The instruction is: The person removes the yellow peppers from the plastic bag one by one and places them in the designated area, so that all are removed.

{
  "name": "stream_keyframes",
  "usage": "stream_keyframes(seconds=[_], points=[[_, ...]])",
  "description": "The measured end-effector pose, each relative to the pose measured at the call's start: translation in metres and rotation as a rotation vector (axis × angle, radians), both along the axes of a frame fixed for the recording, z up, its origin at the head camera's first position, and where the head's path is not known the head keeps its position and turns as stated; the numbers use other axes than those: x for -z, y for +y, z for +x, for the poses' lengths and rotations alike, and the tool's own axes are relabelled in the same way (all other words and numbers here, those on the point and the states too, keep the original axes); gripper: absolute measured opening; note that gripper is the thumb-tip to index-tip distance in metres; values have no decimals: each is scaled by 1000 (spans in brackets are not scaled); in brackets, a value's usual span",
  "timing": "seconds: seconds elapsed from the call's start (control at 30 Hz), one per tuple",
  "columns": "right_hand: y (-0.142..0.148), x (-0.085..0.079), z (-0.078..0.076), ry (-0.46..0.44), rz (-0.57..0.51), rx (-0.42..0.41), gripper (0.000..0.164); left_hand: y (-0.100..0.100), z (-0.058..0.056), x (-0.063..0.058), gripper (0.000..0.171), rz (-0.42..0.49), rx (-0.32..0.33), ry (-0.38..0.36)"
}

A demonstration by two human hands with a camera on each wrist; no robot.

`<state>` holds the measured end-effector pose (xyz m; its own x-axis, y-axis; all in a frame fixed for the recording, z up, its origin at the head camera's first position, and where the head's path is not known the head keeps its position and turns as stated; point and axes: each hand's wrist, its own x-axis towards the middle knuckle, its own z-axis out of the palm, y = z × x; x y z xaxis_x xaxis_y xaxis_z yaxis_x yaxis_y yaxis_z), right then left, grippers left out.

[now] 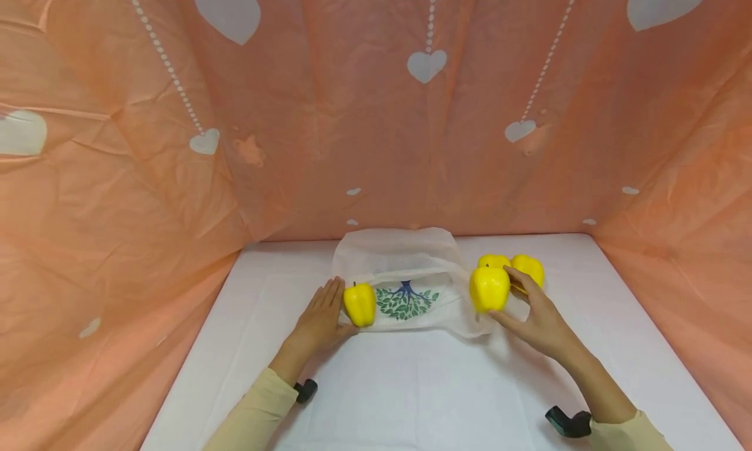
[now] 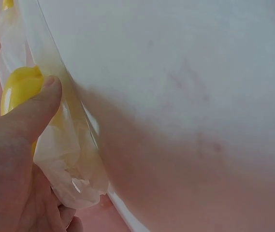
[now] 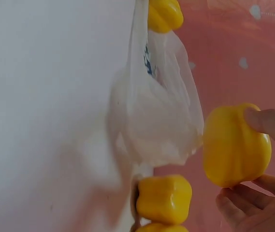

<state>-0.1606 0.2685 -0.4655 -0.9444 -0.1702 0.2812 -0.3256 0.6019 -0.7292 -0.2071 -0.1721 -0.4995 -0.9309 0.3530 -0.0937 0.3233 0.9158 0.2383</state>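
An orange curtain (image 1: 376, 144) rises behind the table (image 1: 417, 392). At the pale bag's (image 1: 452, 311) right end, the right hand (image 1: 542, 324) grips a yellow pepper (image 1: 490, 290), partly hiding two more peppers (image 1: 530, 268) toward the far right corner; the left hand (image 1: 319, 317), fingers straight, touches the bag's left-end pepper (image 1: 360, 305).

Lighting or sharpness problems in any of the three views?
Head: bright, small glare spots on the pepper in the right hand, soft shadow on the table below that arm; left wrist: dimmer, a broad soft-edged shadow over the table, surface detail soft; right wrist: also dim, blurry-edged shadows on the table beside the bag.
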Motion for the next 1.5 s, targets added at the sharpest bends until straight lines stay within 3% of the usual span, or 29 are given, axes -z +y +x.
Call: stream_keyframes(seconds=[0.53,1.13,1.5], points=[[39,5,0,111,-12,22,88,-1,-1,4,107,-3,-2,4],[88,1,-12,2,31,90,96,-1,1,0,107,5,-1,-1],[112,3,-23,51,6,117,92,-3,1,2,108,-21,-2,-11]])
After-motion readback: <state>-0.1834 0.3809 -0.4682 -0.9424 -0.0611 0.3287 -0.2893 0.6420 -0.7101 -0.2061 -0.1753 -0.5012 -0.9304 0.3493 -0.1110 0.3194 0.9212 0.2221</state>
